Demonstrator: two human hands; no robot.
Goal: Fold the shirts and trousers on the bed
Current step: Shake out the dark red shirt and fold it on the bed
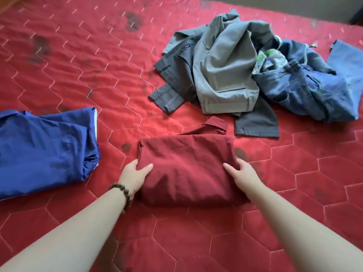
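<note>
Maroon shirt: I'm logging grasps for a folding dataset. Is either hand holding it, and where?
Both. The left hand grips the folded maroon shirt at its left edge, the right hand at its right edge, thumbs on top, fingers tucked beneath.

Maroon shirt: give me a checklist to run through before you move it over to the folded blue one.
1. Both hands grip the maroon shirt: left hand at its left edge, right hand at its right edge. Ok.
2. Fold is compact: a neat rectangle, with the collar sticking out at the far side. Ok.
3. Underside layers tucked in: hidden. Cannot tell.
4. Path to the blue shirt: only red quilt between them. Ok.
5. Blue shirt is a tidy base: folded but rumpled at its right edge. Not ok.
6. Trousers folded: grey trousers and jeans lie heaped. Not ok.
</note>
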